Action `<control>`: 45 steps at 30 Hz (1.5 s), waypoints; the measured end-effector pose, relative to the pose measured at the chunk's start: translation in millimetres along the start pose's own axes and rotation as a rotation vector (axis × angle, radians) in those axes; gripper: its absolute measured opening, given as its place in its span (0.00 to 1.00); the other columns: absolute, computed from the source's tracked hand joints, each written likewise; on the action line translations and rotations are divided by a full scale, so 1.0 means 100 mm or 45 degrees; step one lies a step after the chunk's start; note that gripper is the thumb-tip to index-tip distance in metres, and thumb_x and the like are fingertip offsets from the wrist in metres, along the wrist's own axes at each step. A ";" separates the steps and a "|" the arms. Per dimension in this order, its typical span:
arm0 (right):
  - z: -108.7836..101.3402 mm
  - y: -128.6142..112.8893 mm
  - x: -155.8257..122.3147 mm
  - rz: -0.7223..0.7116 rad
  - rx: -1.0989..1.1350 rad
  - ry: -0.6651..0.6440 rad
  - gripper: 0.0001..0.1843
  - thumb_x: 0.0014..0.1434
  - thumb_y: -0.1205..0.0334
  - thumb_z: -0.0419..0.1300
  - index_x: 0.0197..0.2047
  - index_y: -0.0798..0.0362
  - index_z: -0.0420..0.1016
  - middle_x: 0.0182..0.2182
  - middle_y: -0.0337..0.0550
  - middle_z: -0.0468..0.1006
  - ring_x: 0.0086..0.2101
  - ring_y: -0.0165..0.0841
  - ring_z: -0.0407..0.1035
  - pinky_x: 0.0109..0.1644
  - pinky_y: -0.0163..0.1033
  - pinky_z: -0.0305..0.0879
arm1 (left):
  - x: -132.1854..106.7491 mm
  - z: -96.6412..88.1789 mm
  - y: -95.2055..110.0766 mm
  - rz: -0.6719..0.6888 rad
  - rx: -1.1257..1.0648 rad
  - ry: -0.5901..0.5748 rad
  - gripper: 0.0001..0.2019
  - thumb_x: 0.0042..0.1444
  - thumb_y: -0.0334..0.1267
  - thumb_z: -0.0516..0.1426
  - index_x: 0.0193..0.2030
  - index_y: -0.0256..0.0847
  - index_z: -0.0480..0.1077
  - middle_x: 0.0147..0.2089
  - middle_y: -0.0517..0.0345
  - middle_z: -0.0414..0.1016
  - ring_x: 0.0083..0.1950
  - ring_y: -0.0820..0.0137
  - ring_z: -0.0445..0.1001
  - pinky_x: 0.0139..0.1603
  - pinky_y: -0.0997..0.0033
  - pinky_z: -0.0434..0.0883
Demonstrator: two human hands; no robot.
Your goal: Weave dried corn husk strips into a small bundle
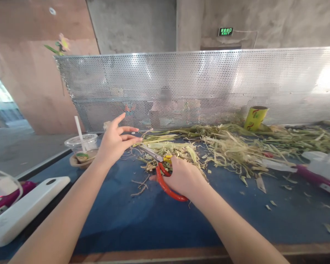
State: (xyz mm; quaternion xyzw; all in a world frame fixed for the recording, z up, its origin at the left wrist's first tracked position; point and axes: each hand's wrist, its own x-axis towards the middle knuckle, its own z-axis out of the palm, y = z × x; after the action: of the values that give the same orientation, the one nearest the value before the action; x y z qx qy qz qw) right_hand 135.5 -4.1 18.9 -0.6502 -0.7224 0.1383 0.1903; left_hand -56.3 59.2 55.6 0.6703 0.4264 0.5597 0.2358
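Note:
My left hand [114, 141] is over the middle of the table, thumb and a finger pinched at the near end of some pale green plant stalks [162, 138], the other fingers lifted and spread. My right hand [186, 176] grips scissors [169, 189] with red handles and a yellow part near the pivot. Their grey blades point up and left, the tips close below my left fingertips and the stalks. Under the scissors lies a heap of cut plant trimmings [181, 150]. Whether the blades touch a stalk I cannot tell.
A perforated metal screen [154, 80] borders the blue table [143, 227] at the back. A clear cup [82, 143] with a straw stands left, near a white oblong case [30, 209]. Dried leaves [231, 146], a yellow roll [255, 118] and a magenta power strip [316, 178] are at right.

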 end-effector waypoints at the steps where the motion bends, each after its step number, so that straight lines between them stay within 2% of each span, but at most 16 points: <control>1: 0.01 0.01 0.00 0.001 0.003 -0.005 0.32 0.42 0.32 0.55 0.36 0.54 0.67 0.30 0.49 0.76 0.36 0.45 0.73 0.34 0.41 0.65 | 0.00 0.00 -0.01 -0.003 0.004 -0.023 0.47 0.40 0.34 0.65 0.65 0.43 0.46 0.42 0.52 0.73 0.34 0.67 0.76 0.44 0.57 0.73; 6: 0.05 0.03 0.01 -0.017 0.011 0.013 0.32 0.41 0.31 0.54 0.33 0.53 0.68 0.29 0.49 0.76 0.32 0.44 0.73 0.31 0.40 0.65 | -0.02 0.01 -0.06 -0.004 0.051 -0.102 0.46 0.41 0.36 0.65 0.65 0.45 0.46 0.44 0.51 0.72 0.36 0.64 0.77 0.43 0.54 0.73; 11: 0.04 0.02 0.01 -0.017 0.056 -0.044 0.31 0.41 0.31 0.55 0.32 0.52 0.69 0.29 0.48 0.76 0.31 0.44 0.73 0.29 0.41 0.64 | -0.05 0.00 -0.05 0.047 0.040 -0.208 0.43 0.45 0.37 0.63 0.65 0.46 0.46 0.45 0.50 0.73 0.37 0.63 0.77 0.43 0.55 0.73; 15: 0.00 0.00 0.02 0.023 0.126 -0.130 0.31 0.41 0.31 0.54 0.31 0.52 0.70 0.28 0.47 0.76 0.28 0.41 0.71 0.27 0.39 0.63 | -0.10 -0.05 0.01 0.105 0.086 -0.172 0.36 0.53 0.39 0.58 0.66 0.47 0.45 0.49 0.48 0.74 0.50 0.57 0.73 0.45 0.58 0.72; 18: -0.01 0.00 0.03 0.056 0.188 -0.193 0.31 0.42 0.30 0.54 0.31 0.52 0.71 0.26 0.45 0.75 0.25 0.38 0.70 0.26 0.38 0.62 | -0.10 -0.14 -0.04 0.118 0.057 -0.138 0.40 0.50 0.37 0.60 0.66 0.48 0.43 0.54 0.46 0.70 0.58 0.55 0.66 0.48 0.57 0.71; 22: 0.04 0.02 0.08 0.026 0.299 -0.200 0.32 0.42 0.29 0.53 0.28 0.52 0.71 0.22 0.42 0.73 0.22 0.35 0.67 0.24 0.36 0.60 | -0.08 -0.19 -0.17 -0.109 -0.131 -0.335 0.50 0.43 0.31 0.64 0.67 0.53 0.38 0.59 0.45 0.63 0.52 0.56 0.72 0.45 0.57 0.73; 25: 0.11 0.05 0.12 -0.018 0.384 -0.176 0.32 0.42 0.28 0.52 0.27 0.51 0.70 0.20 0.39 0.70 0.21 0.32 0.65 0.23 0.35 0.59 | -0.09 -0.14 -0.20 -0.149 -0.169 -0.271 0.51 0.42 0.30 0.63 0.67 0.49 0.37 0.55 0.46 0.67 0.41 0.65 0.76 0.45 0.58 0.73; 28: 0.19 0.08 0.16 -0.054 0.401 -0.166 0.30 0.43 0.29 0.53 0.25 0.52 0.68 0.18 0.37 0.66 0.19 0.30 0.63 0.21 0.33 0.57 | -0.11 -0.08 -0.15 -0.114 -0.140 -0.194 0.50 0.42 0.30 0.63 0.67 0.45 0.37 0.50 0.48 0.70 0.33 0.71 0.75 0.44 0.60 0.73; 31: 0.22 0.10 0.16 -0.075 0.463 -0.205 0.29 0.44 0.32 0.55 0.23 0.52 0.63 0.16 0.35 0.64 0.17 0.28 0.61 0.19 0.32 0.55 | -0.14 -0.08 -0.11 -0.101 -0.086 -0.241 0.49 0.43 0.32 0.62 0.67 0.46 0.37 0.51 0.47 0.69 0.34 0.70 0.74 0.42 0.60 0.74; 36: 0.20 0.09 0.11 -0.046 0.632 -0.306 0.30 0.45 0.30 0.52 0.24 0.52 0.59 0.15 0.33 0.59 0.15 0.24 0.56 0.17 0.30 0.52 | -0.13 -0.18 -0.11 -0.090 0.016 -0.332 0.49 0.45 0.35 0.62 0.67 0.49 0.34 0.54 0.45 0.67 0.38 0.66 0.75 0.39 0.61 0.74; 41: 0.17 0.06 0.09 -0.012 0.627 -0.360 0.30 0.45 0.30 0.52 0.23 0.51 0.56 0.15 0.32 0.57 0.15 0.23 0.53 0.16 0.29 0.51 | -0.10 -0.27 -0.14 -0.056 0.050 -0.337 0.49 0.45 0.34 0.61 0.67 0.51 0.35 0.54 0.45 0.68 0.38 0.64 0.75 0.36 0.63 0.73; 45: 0.22 0.10 0.10 -0.027 0.610 -0.371 0.33 0.41 0.25 0.51 0.23 0.51 0.57 0.16 0.33 0.57 0.15 0.23 0.53 0.15 0.30 0.48 | -0.09 -0.31 -0.16 -0.040 0.057 -0.334 0.49 0.45 0.35 0.62 0.68 0.51 0.35 0.55 0.44 0.68 0.38 0.63 0.75 0.37 0.61 0.73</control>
State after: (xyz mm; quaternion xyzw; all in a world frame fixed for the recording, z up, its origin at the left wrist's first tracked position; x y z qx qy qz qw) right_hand 133.3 8.4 -3.8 -0.5524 -0.6957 0.3950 0.2341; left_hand -90.5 55.1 45.4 0.7361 0.4147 0.4537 0.2835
